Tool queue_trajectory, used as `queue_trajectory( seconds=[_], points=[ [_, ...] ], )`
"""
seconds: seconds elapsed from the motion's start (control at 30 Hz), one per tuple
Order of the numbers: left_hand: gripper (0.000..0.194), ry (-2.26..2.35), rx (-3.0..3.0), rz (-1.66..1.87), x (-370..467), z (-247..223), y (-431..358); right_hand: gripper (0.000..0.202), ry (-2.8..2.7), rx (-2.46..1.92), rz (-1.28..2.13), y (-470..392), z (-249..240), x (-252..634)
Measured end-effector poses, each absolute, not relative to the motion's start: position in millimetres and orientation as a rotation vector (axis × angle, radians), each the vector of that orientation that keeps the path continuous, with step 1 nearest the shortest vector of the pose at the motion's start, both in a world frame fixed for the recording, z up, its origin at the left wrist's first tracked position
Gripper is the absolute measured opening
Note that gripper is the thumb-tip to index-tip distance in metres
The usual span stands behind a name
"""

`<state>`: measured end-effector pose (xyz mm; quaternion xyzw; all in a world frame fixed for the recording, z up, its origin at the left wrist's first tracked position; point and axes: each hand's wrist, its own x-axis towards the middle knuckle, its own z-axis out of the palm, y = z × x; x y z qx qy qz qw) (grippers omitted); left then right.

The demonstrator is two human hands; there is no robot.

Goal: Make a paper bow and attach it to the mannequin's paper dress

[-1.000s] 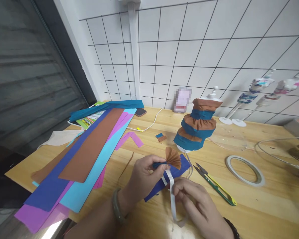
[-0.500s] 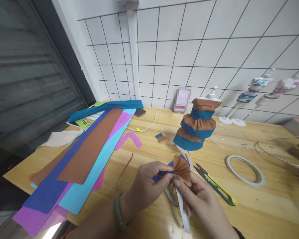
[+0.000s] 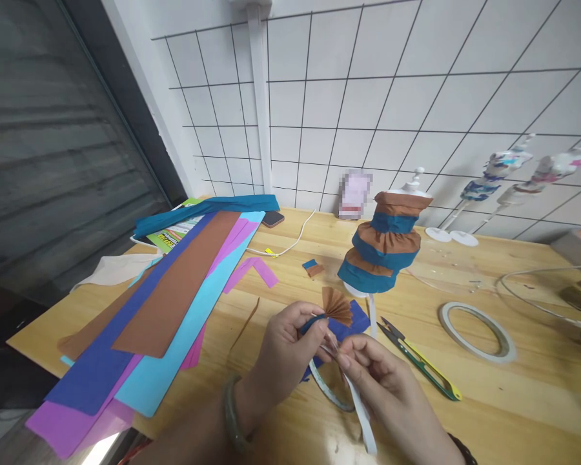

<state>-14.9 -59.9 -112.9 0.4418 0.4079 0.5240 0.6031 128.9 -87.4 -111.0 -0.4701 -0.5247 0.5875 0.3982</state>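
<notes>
Hands: two, neither open; left hand (image 3: 283,349) pinches the gathered part of a paper fan (image 3: 337,309) between thumb and fingers, right hand (image 3: 387,374) pinches a white strip (image 3: 362,413) between thumb and forefinger.
Paper fan: one, held above the table (image 3: 281,426), in front of the banded dress form (image 3: 386,242); brown pleats spread up and right, narrow blue end points down-left; long axis slants from lower left to upper right.
White strip: one hanging end, pointing down and slightly right; a curved pale band (image 3: 332,394) shows beside it, and whether they join cannot be told.
Blue paper (image 3: 356,321): one piece, partly behind the hands.
Thread snips (image 3: 421,361): one pair, tips up-left.
Tape roll (image 3: 444,320): one, lying flat, right of the snips.
Dress forms: three, counting two smaller ones (image 3: 496,168) by the wall.
</notes>
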Motion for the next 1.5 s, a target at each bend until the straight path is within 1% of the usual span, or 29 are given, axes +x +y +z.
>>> queue_trajectory(
  seconds=[0.17,0.23,0.37,0.5,0.63,0.83,0.93,1.2,1.4,1.5],
  points=[
    [0.023,1.048,1.007,1.274,-17.7,-114.1,-55.4,0.024,-1.388,-1.195,1.452,-89.4,-111.8,131.6],
    [0.021,1.061,1.055,1.243,-18.0,-115.9,-55.3,0.023,-1.384,-1.199,1.425,-89.8,-111.5,132.9],
    [0.015,1.105,1.246,1.196,-16.2,-122.4,-59.0,0.021,-1.356,-1.183,1.414,-89.5,-109.0,133.0],
    [0.013,1.158,1.517,1.284,-15.7,-128.7,-61.8,0.020,-1.311,-1.192,1.403,-88.5,-107.1,130.7],
    [0.017,1.184,1.840,1.377,-16.8,-129.4,-61.8,0.020,-1.224,-1.187,1.425,-86.6,-109.5,129.7],
    [0.023,1.017,2.074,1.475,-16.8,-125.3,-61.0,0.016,-1.178,-1.167,1.449,-83.2,-119.1,132.6],
    [0.023,0.991,2.118,1.491,-17.1,-123.8,-60.6,0.013,-1.160,-1.151,1.469,-83.1,-120.9,133.3],
    [0.024,1.045,2.108,1.411,-18.1,-126.7,-61.3,0.013,-1.109,-1.123,1.478,-83.8,-115.6,132.6],
    [0.034,1.102,1.947,1.343,-17.5,-134.5,-63.7,0.013,-1.112,-1.123,1.491,-82.3,-115.4,133.8],
    [0.035,1.079,1.910,1.349,-16.7,-136.0,-63.6,0.015,-1.106,-1.136,1.488,-81.7,-114.8,133.9]
  ],
)
